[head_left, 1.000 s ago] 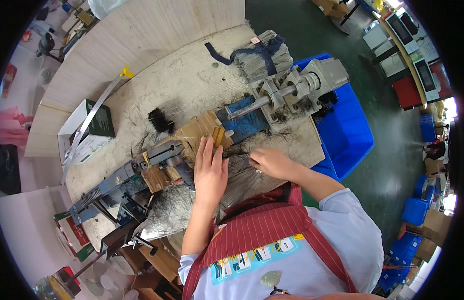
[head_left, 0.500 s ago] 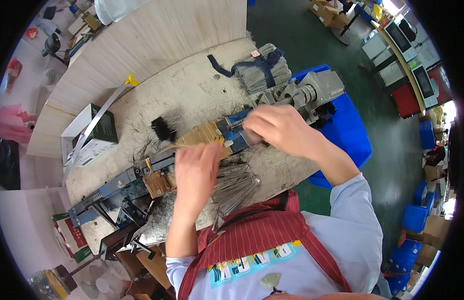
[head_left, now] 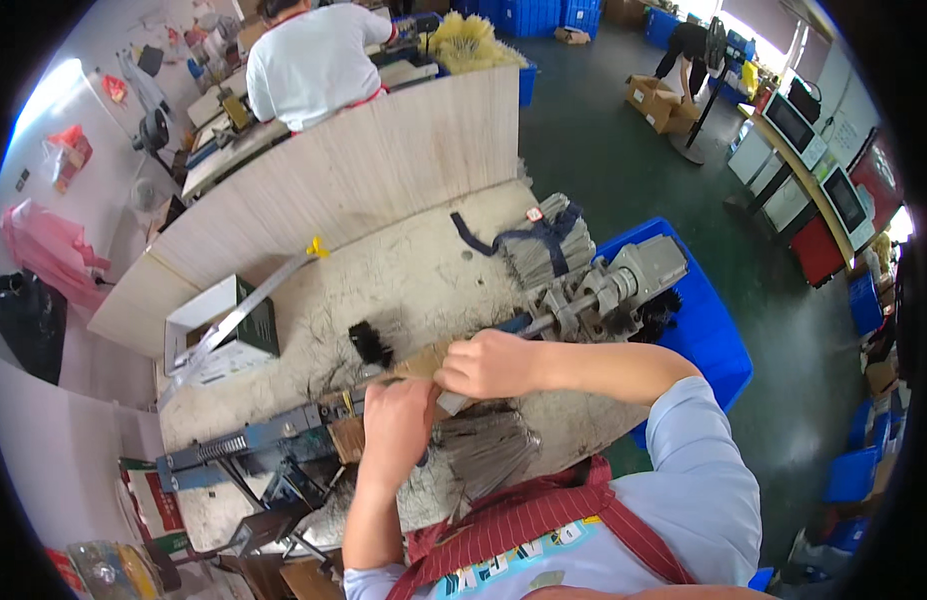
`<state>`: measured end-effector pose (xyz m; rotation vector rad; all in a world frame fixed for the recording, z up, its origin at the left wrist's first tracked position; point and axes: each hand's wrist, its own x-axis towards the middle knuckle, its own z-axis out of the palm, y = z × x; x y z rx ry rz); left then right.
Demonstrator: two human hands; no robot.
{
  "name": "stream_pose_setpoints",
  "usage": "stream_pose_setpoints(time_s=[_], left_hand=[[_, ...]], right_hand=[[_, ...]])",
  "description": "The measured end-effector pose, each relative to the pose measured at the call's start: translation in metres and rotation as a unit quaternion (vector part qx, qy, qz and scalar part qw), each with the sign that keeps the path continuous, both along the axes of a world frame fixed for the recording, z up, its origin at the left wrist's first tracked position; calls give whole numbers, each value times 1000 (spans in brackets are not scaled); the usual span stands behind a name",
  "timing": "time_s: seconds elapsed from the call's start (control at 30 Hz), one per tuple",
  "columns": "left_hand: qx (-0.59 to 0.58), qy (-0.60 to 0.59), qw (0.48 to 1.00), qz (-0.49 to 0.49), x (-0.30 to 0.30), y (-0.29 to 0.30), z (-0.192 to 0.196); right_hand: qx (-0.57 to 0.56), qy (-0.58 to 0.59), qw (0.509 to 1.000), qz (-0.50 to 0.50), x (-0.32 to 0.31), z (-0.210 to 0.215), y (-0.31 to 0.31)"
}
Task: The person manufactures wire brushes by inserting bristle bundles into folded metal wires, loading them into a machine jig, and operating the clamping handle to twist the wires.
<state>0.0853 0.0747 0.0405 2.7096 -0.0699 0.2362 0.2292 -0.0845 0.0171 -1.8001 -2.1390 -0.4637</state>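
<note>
A tan wooden block [head_left: 415, 362] lies in the long metal machine [head_left: 253, 438] that runs across the worn bench. My right hand [head_left: 488, 365] is closed in a fist around the block's near end. My left hand [head_left: 398, 430] grips the same block from below, fingers curled, touching the right hand. A loose fan of grey bristles [head_left: 493, 452] lies just under both hands at the bench's front edge. A small black bristle tuft [head_left: 368, 343] stands behind the block.
The machine's grey motor head [head_left: 623, 285] overhangs a blue crate [head_left: 708, 335] at right. A strapped grey bristle bundle [head_left: 548, 245] and a white box [head_left: 218, 330] lie on the bench. A wooden partition [head_left: 353, 180] stands behind, with a co-worker [head_left: 313, 55] beyond.
My right hand came back from the machine head to the wooden block. My left hand moved from above the grey bristles up to the block, so both hands now meet there.
</note>
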Motion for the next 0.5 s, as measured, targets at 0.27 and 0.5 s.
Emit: stream_pose_setpoints(time_s=[0.27,0.5], left_hand=[[-283,-217,879,318,-76,2,-91],[-442,-39,853,274,-57,-30,-107]], right_hand=[[-196,285,938,-28,20,3,33],[-341,434,833,-32,23,18,62]])
